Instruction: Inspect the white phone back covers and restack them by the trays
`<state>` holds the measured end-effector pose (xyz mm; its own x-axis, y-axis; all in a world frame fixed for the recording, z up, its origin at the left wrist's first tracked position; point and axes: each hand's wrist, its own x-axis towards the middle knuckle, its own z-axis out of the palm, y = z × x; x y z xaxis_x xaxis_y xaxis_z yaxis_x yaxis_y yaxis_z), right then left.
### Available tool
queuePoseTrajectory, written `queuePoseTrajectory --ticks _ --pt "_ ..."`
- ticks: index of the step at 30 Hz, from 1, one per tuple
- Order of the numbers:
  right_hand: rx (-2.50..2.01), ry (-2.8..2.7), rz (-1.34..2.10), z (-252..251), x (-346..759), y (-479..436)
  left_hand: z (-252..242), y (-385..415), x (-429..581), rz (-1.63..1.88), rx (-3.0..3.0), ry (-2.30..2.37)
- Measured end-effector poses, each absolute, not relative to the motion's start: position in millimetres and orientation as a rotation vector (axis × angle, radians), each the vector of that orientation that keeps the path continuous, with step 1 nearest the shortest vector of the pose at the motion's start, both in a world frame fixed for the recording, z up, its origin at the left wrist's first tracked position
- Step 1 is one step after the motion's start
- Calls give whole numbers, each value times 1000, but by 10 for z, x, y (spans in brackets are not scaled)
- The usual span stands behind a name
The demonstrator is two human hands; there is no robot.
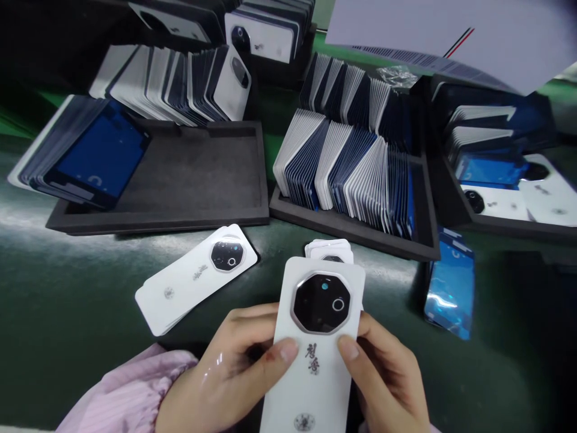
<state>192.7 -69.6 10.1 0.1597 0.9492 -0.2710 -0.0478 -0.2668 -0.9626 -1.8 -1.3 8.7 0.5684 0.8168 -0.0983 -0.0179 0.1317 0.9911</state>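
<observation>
Between both hands I hold a white phone back panel [311, 379], with a dark octagonal camera window near its top and dark printed characters below. My left hand [234, 361] grips the left edge, its thumb flat on the front. On the right edge, my right hand [387, 373] grips likewise, thumb below the camera window. The fingers behind the panel are mostly hidden. Just beyond its top lie more white panels [327, 245], partly covered by it. To the left, a small stack of white phone back panels [189, 282] lies slanted on the dark green table.
A black tray [202, 174] at left holds leaning panels at its left end. Beside it, another black tray [360, 225] carries dense rows of panels. Blue-filmed panels [451, 288] lie at right, before a third tray [509, 219]. A white printed sheet [433, 30] overhangs the back.
</observation>
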Motion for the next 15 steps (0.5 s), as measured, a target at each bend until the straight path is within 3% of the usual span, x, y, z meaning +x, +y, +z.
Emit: queuePoseTrajectory --ticks 15 --pt "-1385 -1101 1150 145 1933 -684 111 21 -11 771 1337 678"
